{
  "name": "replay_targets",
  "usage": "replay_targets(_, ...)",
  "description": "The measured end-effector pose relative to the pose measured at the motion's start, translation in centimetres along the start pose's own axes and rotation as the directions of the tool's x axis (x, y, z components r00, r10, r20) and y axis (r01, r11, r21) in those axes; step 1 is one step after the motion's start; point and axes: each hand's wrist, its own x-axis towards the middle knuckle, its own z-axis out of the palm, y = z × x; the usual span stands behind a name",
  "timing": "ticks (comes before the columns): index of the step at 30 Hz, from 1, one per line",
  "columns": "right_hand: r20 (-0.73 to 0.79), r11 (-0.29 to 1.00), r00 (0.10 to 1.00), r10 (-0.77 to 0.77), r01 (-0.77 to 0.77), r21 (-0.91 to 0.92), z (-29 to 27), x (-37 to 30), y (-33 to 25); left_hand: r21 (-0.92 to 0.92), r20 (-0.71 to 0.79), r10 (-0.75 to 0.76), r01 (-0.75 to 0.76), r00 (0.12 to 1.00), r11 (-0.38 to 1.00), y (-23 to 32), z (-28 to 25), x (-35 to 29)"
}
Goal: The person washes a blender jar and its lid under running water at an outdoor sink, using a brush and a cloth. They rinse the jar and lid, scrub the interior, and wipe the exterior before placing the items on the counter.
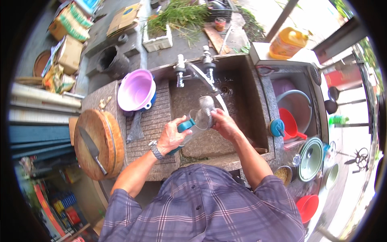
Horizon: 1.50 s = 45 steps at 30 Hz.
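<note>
Left hand (171, 137): grasping a clear, teal-handled jug (196, 132), which is hanging over the grey stone sink (248, 97).
Right hand (225, 126): clasping a grey, mesh-like piece (205, 105), kind unclear, beside the jug's mouth, above the sink.
Chrome taps (181, 66): standing at the sink's far edge.
Round purple plastic basin (135, 90): resting left of the sink.
Thick round wooden chopping board (86, 161): lying farther left of it.

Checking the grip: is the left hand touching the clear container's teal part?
Touching: the head view shows the left hand gripping the teal part.
</note>
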Motion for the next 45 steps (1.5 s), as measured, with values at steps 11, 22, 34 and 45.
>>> replay_targets(11, -0.144, 0.942, 0.987, -0.072, 0.019, -0.336, -5.0, 1.2, 2.2, 0.251, 0.126, 0.02, -0.051, 0.992, 0.967, 4.0, 3.8, 2.1)
replay_targets(22, 0.199, 0.978, 0.98, -0.013, -0.029, 0.206, -5.6, -0.1, 1.3, 0.013, 0.213, 0.035, -0.038, 0.976, 0.999, 3.8, 1.1, 2.2)
replay_targets(34, 0.571, 0.125, 0.665, -0.481, 0.697, -0.706, -1.3, 0.1, -3.7, -0.032, 0.465, -0.047, 0.069, 0.884, 0.997, 5.5, 1.9, 4.6)
replay_targets(45, -0.072, 0.972, 0.975, 0.211, -0.217, -0.088, -3.1, -0.9, 3.7, 0.567, 0.339, 0.241, -0.402, 0.909, 0.719, 4.7, 4.2, 2.7)
